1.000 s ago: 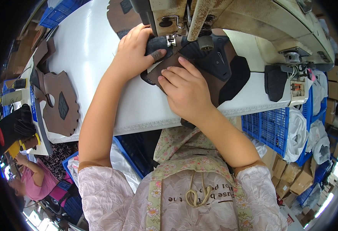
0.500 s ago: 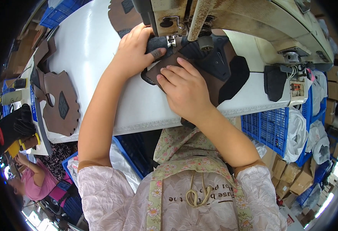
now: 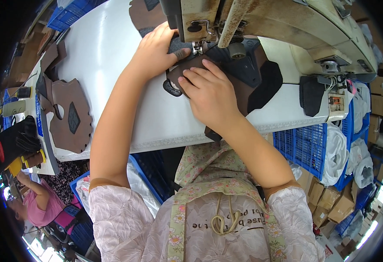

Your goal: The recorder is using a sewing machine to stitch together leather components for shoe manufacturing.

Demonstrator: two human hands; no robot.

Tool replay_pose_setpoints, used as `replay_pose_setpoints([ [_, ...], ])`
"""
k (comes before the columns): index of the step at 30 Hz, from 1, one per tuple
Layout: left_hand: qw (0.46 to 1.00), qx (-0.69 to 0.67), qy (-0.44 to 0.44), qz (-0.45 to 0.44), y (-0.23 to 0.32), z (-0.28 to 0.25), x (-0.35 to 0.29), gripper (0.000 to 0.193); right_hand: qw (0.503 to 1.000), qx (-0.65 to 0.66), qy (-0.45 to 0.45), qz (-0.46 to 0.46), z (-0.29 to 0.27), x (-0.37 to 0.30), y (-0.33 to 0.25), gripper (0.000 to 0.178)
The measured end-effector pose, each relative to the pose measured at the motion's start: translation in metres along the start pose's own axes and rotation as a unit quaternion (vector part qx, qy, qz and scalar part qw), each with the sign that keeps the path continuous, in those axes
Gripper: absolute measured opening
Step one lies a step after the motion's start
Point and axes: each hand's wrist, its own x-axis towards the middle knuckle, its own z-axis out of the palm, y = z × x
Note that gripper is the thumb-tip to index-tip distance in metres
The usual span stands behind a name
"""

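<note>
A brown and black leather shoe upper (image 3: pixel 240 94) lies under the sewing machine (image 3: pixel 239 22), next to its metal presser foot (image 3: pixel 197 47). My left hand (image 3: pixel 157 54) rests flat left of the foot, fingers stretched forward and the dark-wrapped thumb on a dark grey fuzzy part (image 3: pixel 178 45). Some of its fingertips disappear behind the machine head. My right hand (image 3: pixel 213 94) is closed over the brown leather nearer me, fingers bent together on top and thumb hidden. Left of its fingertips a black-edged loop with a pale inside (image 3: pixel 172 88) sticks out.
On the white table (image 3: pixel 99 52) lie brown cut pieces (image 3: pixel 71 120) at left, another brown piece (image 3: pixel 145 19) at the far side, and a black piece (image 3: pixel 312 94) at right. Blue crates (image 3: pixel 302 146) stand below right. A person in pink (image 3: pixel 43 203) sits at lower left.
The shoe upper has turned a little under the foot, and its black-edged loop now shows its pale inside. My left thumb has slid slightly toward the foot; both hands stay on the work.
</note>
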Motion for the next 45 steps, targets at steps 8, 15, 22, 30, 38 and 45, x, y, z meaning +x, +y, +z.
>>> replay_pose_setpoints([
  [8, 0.999, -0.022, -0.028, -0.01, -0.004, -0.001, 0.01, 0.053, 1.0, -0.015, -0.013, 0.007, 0.003, 0.006, 0.002, 0.023],
  [15, 0.999, -0.036, -0.033, -0.014, -0.007, -0.003, 0.014, 0.057, 0.999, -0.025, -0.015, 0.017, 0.009, 0.008, 0.003, 0.026],
  [22, 0.999, -0.029, -0.045, -0.012, -0.007, -0.003, 0.016, 0.058, 0.999, -0.024, -0.013, 0.024, 0.009, 0.008, 0.004, 0.026],
  [30, 0.999, 0.004, -0.044, 0.001, -0.002, -0.004, 0.011, 0.047, 1.0, -0.013, 0.005, 0.027, 0.008, 0.008, 0.005, 0.023],
  [38, 0.984, 0.163, 0.068, -0.006, 0.032, 0.004, -0.03, 0.047, 0.995, 0.0, -0.09, -0.032, -0.034, 0.001, 0.035, 0.025],
  [45, 0.954, 0.29, -0.048, -0.06, 0.068, -0.026, -0.05, 0.054, 0.98, -0.125, -0.142, -0.068, -0.044, 0.001, 0.033, 0.036],
])
